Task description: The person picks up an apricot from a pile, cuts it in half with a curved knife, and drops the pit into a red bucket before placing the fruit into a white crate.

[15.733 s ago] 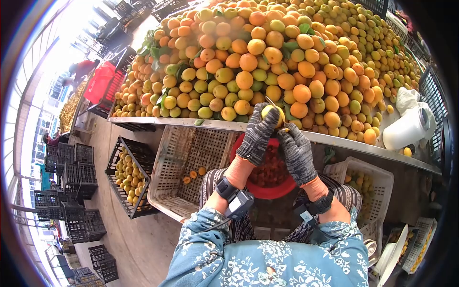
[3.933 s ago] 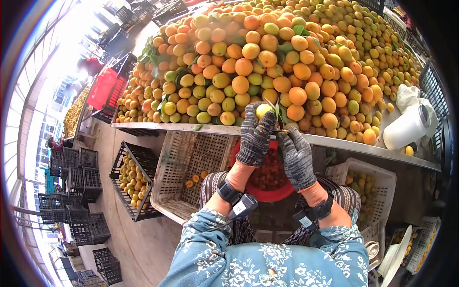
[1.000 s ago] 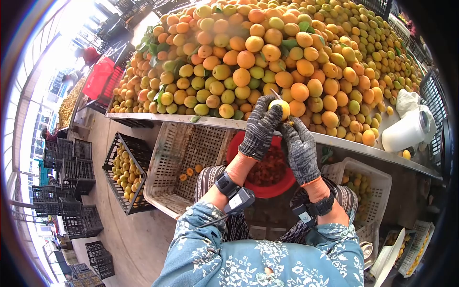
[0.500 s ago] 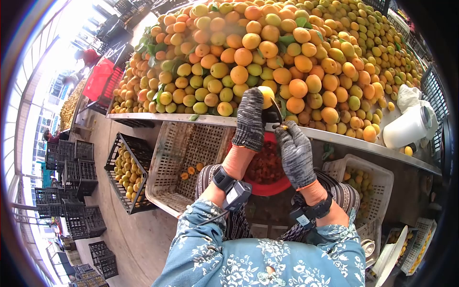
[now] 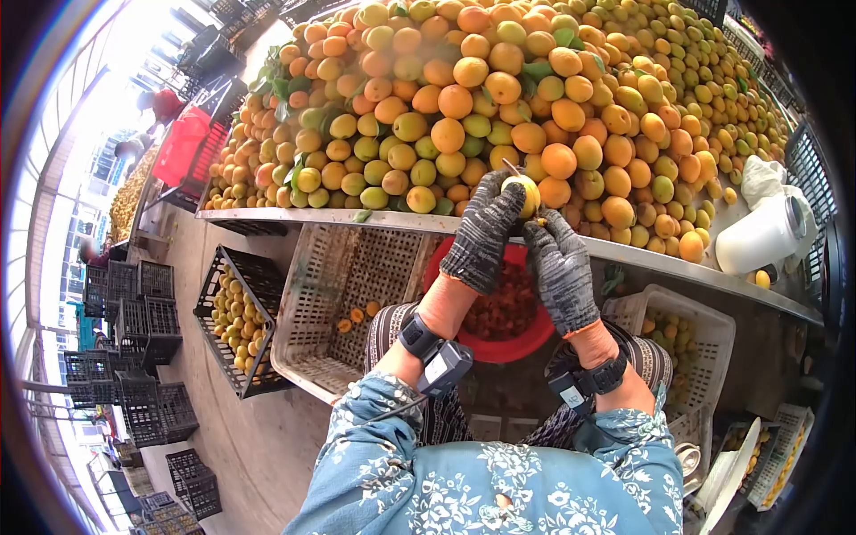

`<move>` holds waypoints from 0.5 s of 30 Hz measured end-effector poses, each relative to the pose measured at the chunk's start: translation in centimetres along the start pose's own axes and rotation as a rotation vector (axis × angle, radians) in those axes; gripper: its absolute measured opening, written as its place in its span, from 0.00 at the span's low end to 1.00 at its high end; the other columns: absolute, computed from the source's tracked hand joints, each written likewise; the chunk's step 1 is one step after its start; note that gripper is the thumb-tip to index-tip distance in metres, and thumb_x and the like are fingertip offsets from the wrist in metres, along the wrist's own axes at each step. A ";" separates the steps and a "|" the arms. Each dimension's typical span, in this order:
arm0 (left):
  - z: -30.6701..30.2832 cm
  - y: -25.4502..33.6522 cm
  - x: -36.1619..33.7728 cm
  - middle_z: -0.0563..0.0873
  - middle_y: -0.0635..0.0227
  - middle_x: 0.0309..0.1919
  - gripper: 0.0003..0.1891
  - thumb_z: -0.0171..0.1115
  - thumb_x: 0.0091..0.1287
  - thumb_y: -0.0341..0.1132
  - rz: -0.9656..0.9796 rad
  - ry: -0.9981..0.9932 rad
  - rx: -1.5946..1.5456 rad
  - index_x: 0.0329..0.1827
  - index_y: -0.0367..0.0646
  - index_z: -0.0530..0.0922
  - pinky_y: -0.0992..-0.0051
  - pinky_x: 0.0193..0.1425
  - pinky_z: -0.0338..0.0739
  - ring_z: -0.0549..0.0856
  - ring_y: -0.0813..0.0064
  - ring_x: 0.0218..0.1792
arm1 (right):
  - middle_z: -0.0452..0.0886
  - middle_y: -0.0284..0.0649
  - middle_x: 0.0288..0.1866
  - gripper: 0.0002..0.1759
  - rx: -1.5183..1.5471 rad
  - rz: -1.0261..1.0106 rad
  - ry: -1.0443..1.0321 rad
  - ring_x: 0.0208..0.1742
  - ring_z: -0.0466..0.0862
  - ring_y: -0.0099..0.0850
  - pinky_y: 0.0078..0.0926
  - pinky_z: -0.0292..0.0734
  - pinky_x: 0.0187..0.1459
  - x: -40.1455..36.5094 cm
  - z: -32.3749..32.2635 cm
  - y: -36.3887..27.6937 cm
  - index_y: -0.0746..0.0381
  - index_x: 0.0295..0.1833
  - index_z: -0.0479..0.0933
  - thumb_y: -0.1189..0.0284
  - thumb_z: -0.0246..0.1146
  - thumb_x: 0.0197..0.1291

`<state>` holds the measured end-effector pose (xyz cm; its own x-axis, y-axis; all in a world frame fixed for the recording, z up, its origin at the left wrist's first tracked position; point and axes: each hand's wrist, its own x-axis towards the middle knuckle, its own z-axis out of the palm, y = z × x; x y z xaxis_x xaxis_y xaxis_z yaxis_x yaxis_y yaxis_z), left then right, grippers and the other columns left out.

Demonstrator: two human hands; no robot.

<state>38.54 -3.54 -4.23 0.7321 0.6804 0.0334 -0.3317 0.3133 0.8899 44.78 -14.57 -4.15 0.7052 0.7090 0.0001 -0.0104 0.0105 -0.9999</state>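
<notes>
My left hand (image 5: pixel 490 227), in a dark grey knitted glove, is closed around a yellow apricot (image 5: pixel 528 196) above the front edge of the table. A thin knife (image 5: pixel 511 168) shows its tip just past the far side of the fruit. My right hand (image 5: pixel 560 267), gloved the same way, grips the knife's handle close against the apricot's near side; most of the blade is hidden by fruit and fingers. Below both hands sits a red basin (image 5: pixel 508 349) holding reddish-brown pieces. Directly beyond them rises a large heap of apricots (image 5: pixel 455 102) with some green leaves.
The table's metal edge (image 5: pixel 357 218) runs across in front of me. To the left are a pale plastic crate (image 5: pixel 308 330) with a few cut pieces and a black crate (image 5: pixel 234 332) of apricots. A white crate (image 5: pixel 713 330) stands right, below a white jug (image 5: pixel 753 241).
The left hand has turned and moved slightly right and nearer, with the apricot. The knife has shifted from beside the fruit to against it, its tip now pointing past the far side.
</notes>
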 end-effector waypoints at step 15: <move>-1.8 -2.1 0.7 0.79 0.70 0.39 0.13 0.55 0.74 0.41 0.208 0.083 0.364 0.50 0.40 0.75 0.79 0.43 0.77 0.78 0.82 0.39 | 0.85 0.52 0.39 0.15 0.067 0.045 -0.032 0.42 0.84 0.46 0.36 0.78 0.45 -0.8 0.7 -0.4 0.66 0.54 0.78 0.74 0.60 0.63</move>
<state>38.69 -2.55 -6.92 0.6167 0.7599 0.2056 -0.2243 -0.0808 0.9712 43.75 -14.62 -3.74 0.6802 0.7318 -0.0434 -0.0898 0.0244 -0.9957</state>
